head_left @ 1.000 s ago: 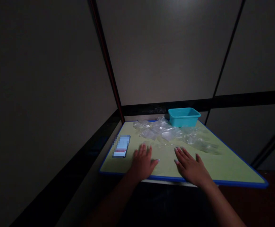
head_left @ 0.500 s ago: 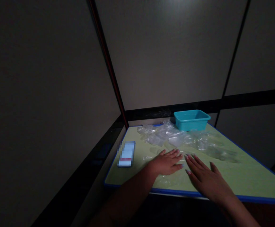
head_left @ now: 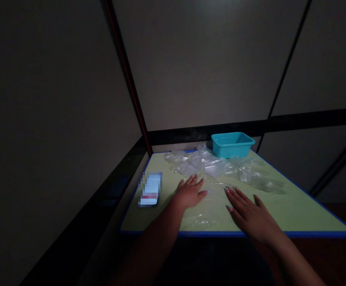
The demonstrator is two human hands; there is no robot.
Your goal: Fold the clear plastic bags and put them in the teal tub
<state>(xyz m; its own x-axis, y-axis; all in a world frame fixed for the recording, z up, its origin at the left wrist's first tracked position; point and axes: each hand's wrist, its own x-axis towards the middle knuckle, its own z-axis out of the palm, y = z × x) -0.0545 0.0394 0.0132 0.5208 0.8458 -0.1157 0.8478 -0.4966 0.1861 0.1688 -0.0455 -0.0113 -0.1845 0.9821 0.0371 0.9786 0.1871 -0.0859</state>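
A thin clear plastic bag (head_left: 204,218) lies flat near the front edge of the pale green table (head_left: 295,214). My left hand (head_left: 189,192) rests palm down on the plastic's left part, fingers spread. To the right, my right hand (head_left: 248,212) is palm down too, its fingers stretched out at the plastic's right side. Neither hand grips anything. Beyond the fingers, a crumpled heap of clear plastic bags (head_left: 211,165) stretches across the table from left to right.
A turquoise plastic basket (head_left: 232,150) stands at the back of the table by the wall. On the left lies a phone (head_left: 151,188) with a lit, blurred screen. Blue edging runs round the table, and dark-trimmed walls stand behind and left.
My left hand has slid left and away from me over the plastic, widening the gap between the hands. The whole view has shifted slightly, and more of the table's right corner shows.
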